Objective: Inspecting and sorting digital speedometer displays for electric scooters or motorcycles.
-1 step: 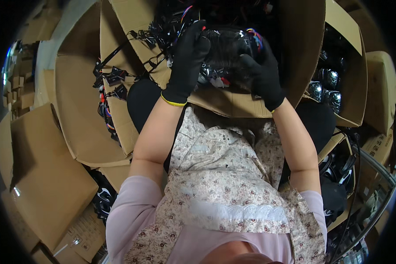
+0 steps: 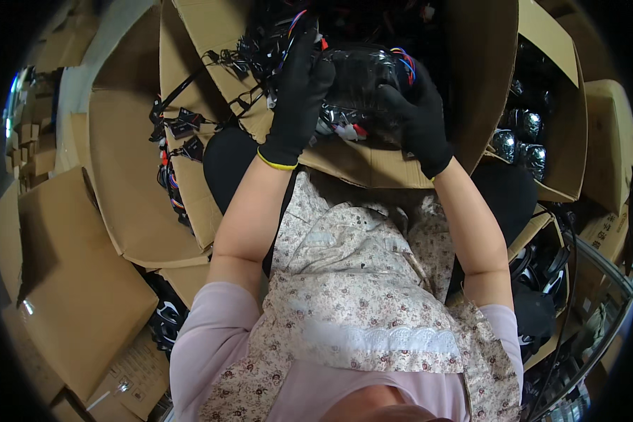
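Between my gloved hands is a black, shiny, plastic-wrapped block with red, blue and purple wires at its right end. My left hand, in a black glove with a yellow cuff edge, is closed against the block's left side. At the right end my right hand, also black-gloved, grips it with the thumb laid across the near face and the other fingers hidden behind. The block is above an open cardboard box that holds dark wired parts, some with white and red connectors.
Black cables with small connector boxes hang over the flaps on the left. On the right, another carton holds several shiny black wrapped blocks. A large brown carton stands at lower left, and a metal rail runs at lower right.
The block and my right hand have shifted very slightly; my grip looks the same in both frames.
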`<state>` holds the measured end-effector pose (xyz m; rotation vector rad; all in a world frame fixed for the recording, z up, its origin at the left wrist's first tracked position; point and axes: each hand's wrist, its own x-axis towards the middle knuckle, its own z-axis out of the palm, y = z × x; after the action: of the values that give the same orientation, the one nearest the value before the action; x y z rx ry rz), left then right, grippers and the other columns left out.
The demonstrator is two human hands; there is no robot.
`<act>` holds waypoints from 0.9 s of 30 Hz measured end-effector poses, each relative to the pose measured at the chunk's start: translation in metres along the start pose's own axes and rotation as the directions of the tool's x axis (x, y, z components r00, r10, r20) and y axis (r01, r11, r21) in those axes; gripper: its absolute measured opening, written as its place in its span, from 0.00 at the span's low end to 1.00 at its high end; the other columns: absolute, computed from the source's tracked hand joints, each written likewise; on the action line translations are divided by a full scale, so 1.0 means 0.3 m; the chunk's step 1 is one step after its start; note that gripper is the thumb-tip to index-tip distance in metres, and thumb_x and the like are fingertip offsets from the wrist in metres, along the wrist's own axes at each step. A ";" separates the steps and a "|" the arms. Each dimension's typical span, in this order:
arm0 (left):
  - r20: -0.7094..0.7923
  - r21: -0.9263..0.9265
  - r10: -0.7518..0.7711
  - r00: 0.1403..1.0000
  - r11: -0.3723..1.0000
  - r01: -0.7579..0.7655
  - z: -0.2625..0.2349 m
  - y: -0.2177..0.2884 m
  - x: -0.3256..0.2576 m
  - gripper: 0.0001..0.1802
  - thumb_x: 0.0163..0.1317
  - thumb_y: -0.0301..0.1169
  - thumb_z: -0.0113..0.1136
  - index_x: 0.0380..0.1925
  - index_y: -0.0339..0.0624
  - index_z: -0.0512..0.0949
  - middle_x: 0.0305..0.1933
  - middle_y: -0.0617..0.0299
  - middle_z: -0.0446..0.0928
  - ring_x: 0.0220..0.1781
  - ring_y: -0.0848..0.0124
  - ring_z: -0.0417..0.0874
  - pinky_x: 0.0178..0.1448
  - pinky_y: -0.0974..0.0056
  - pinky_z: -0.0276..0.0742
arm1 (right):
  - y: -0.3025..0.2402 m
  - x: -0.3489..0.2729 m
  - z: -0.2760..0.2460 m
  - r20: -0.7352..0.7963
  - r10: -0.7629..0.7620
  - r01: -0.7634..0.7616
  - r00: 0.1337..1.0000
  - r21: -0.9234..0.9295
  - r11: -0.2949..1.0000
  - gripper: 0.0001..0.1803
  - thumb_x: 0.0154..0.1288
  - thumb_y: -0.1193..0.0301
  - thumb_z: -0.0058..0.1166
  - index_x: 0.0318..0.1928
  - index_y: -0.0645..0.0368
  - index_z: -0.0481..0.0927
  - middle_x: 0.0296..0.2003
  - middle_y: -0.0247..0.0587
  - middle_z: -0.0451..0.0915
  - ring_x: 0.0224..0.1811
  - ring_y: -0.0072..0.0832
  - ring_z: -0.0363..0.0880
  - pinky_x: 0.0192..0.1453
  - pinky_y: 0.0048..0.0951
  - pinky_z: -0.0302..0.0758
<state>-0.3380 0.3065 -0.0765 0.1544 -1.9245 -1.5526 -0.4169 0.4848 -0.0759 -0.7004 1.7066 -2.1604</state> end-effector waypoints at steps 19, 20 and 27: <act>0.135 0.098 0.060 0.989 0.992 -0.074 0.028 0.097 -0.056 0.16 0.55 0.32 0.75 0.42 0.40 0.82 0.41 0.61 0.78 0.45 0.70 0.81 0.50 0.65 0.77 | -0.021 -0.047 0.027 0.175 -0.382 0.410 0.907 -0.571 0.712 0.30 0.54 0.69 0.71 0.58 0.61 0.77 0.48 0.51 0.83 0.48 0.47 0.82 0.51 0.42 0.78; 0.144 0.079 0.014 0.989 0.997 -0.026 0.025 0.100 -0.054 0.15 0.56 0.32 0.74 0.41 0.40 0.82 0.44 0.61 0.79 0.50 0.68 0.79 0.54 0.64 0.75 | -0.021 -0.044 0.026 0.183 -0.413 0.437 0.892 -0.583 0.685 0.30 0.54 0.69 0.71 0.58 0.61 0.77 0.48 0.51 0.83 0.49 0.47 0.82 0.51 0.42 0.77; 0.134 0.079 0.281 0.950 0.953 -0.293 -0.014 0.082 0.014 0.41 0.47 0.33 0.79 0.63 0.43 0.71 0.61 0.56 0.75 0.63 0.63 0.77 0.65 0.59 0.75 | -0.043 -0.033 0.009 0.225 -0.471 0.507 0.853 -0.564 0.651 0.32 0.51 0.72 0.72 0.59 0.58 0.77 0.52 0.47 0.82 0.53 0.47 0.80 0.58 0.44 0.74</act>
<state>-0.3316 0.3084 -0.0521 -0.1775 -2.0153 -1.3002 -0.4065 0.4908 -0.0649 -1.5439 2.4296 -1.8025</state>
